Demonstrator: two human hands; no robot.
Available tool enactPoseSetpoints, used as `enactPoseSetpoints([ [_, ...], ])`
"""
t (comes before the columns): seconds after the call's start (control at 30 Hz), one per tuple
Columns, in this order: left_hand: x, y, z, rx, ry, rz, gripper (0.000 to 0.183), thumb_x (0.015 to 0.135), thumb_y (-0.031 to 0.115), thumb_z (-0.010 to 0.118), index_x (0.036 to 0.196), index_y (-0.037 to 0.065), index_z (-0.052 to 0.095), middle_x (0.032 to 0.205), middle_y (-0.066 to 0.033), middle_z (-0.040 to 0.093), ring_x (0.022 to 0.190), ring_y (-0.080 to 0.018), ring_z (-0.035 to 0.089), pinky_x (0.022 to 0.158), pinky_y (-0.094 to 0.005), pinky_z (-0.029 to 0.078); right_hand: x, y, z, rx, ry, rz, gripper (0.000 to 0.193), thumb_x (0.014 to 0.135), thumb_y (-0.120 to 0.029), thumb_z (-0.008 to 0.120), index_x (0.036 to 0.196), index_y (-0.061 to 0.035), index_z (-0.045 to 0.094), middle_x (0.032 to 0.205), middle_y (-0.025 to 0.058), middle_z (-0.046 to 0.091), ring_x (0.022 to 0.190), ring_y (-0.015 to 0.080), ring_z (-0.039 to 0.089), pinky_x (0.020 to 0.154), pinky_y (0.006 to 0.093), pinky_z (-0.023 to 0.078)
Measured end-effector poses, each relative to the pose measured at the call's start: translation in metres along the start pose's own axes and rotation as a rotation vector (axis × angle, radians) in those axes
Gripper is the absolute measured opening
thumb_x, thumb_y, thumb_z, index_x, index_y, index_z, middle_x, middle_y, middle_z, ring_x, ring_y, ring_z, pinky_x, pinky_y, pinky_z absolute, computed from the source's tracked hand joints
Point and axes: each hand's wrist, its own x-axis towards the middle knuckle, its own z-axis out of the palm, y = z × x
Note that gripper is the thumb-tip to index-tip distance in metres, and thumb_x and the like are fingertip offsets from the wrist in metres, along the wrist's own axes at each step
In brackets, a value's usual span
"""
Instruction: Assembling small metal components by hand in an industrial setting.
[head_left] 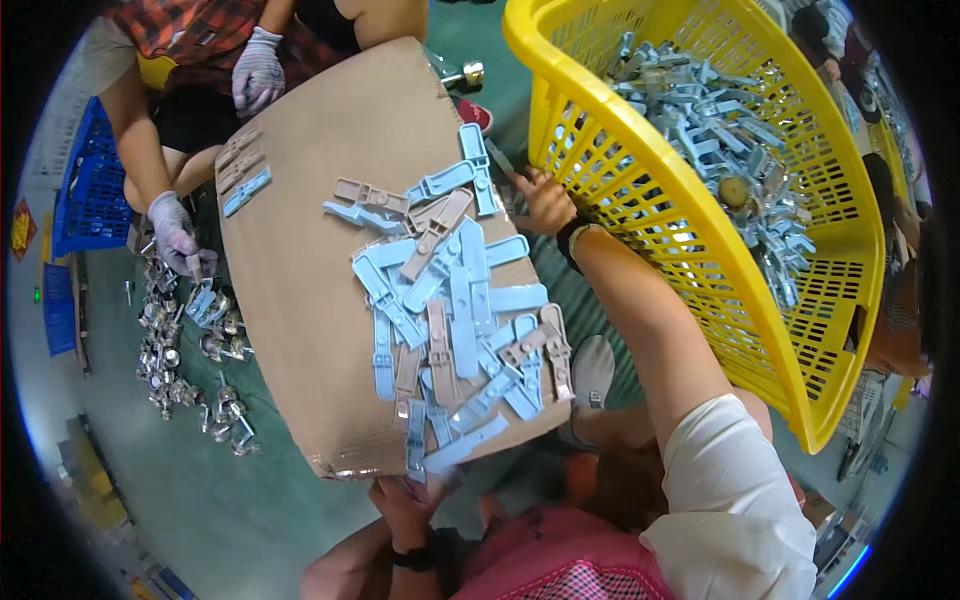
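Note:
Blue plastic levers (461, 310) and taupe ones (440, 345) lie in a loose heap on a cardboard box (300, 300). At the near edge of that box is my left hand (403, 505), low and partly blurred; its fingers are mostly hidden. My right arm reaches forward along the box's right side. My right hand (548, 203) is between the box and a yellow basket (640, 150), close to the basket's wall. Its fingers are closed, and a thin greyish piece (498, 157) shows at their tips, too small to name.
The yellow basket holds many blue-levered parts (710, 130). Across the box sits another person in gloves, one gloved hand (175, 232) over shiny metal parts (165, 350) on the green floor. A blue crate (90, 190) stands behind. Several levers (245, 190) lie at the box's far-left corner.

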Motion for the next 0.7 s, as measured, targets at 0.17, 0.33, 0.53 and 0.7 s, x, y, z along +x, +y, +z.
enactPoseSetpoints([
  [0.17, 0.021, 0.047, 0.000, -0.012, 0.081, 0.097, 0.043, 0.070, 0.026, 0.070, 0.095, -0.004, 0.052, 0.071, -0.0114, 0.059, 0.055, -0.0274, 0.056, 0.049, -0.0348, 0.045, 0.054, 0.016, 0.053, 0.059, 0.091, 0.053, 0.086, 0.064, -0.034, 0.075, 0.137, -0.0175, 0.032, 0.138, 0.0201, 0.029, 0.126, 0.0363, 0.032, 0.100, 0.0436, 0.034],
  [0.33, 0.029, 0.084, -0.009, -0.706, 0.141, -0.862, 0.036, 0.088, 0.030, 0.049, 0.087, -0.005, 0.055, 0.071, -0.0072, 0.058, 0.048, -0.0136, 0.050, 0.038, -0.0253, 0.036, 0.095, 0.004, 0.044, 0.119, -0.032, 0.113, 0.068, 0.069, -0.036, 0.069, 0.130, -0.0337, 0.040, 0.138, 0.0180, 0.030, 0.124, 0.0385, 0.033, 0.093, 0.0510, 0.038],
  [0.53, 0.015, 0.061, -0.014, -0.720, -0.053, -0.907, 0.079, 0.061, 0.041, 0.079, 0.116, -0.005, 0.044, 0.095, -0.0147, 0.063, 0.078, -0.0312, 0.063, 0.066, -0.0396, 0.049, 0.107, 0.010, 0.088, 0.212, -0.049, 0.331, 0.026, 0.083, -0.023, 0.053, 0.109, -0.0172, 0.056, 0.116, 0.0122, 0.050, 0.101, 0.0335, 0.054, 0.081, 0.0425, 0.048],
  [0.7, 0.005, 0.043, -0.005, -0.794, 0.024, -0.862, 0.081, 0.054, 0.037, 0.085, 0.111, -0.005, 0.046, 0.094, -0.0150, 0.064, 0.079, -0.0294, 0.064, 0.066, -0.0361, 0.052, 0.066, 0.012, 0.077, 0.037, 0.319, 0.005, 0.011, 0.080, -0.015, 0.054, 0.087, -0.0099, 0.061, 0.097, 0.0095, 0.054, 0.081, 0.0300, 0.060, 0.067, 0.0402, 0.051],
])
